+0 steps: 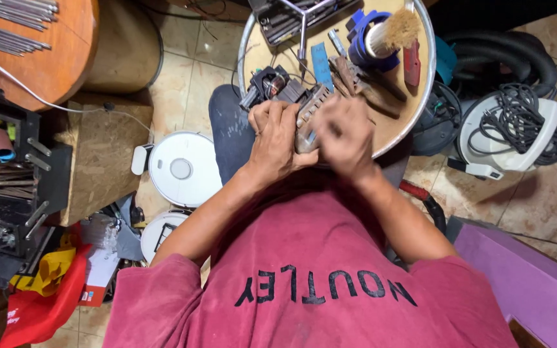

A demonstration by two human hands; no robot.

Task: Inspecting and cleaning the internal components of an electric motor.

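My left hand [276, 137] grips a ribbed metal motor part [309, 111] at the near edge of a small round wooden table [400, 125]. My right hand [344, 136] is blurred with motion and pressed against the same part from the right; whether it holds a tool is hidden. An electric motor with copper windings [271, 86] lies just beyond my left hand. Further back on the table lie a blue flat tool [321, 64], rusty pliers [356, 80], a brush with pale bristles [391, 32] in a blue roll, and a red-handled tool [411, 63].
A white robot vacuum [181, 168] sits on the tiled floor at left, a second one [160, 236] below it. A black tool rack [4, 187] stands far left, a canister vacuum with coiled cable [517, 125] at right, a purple surface [530, 283] at lower right.
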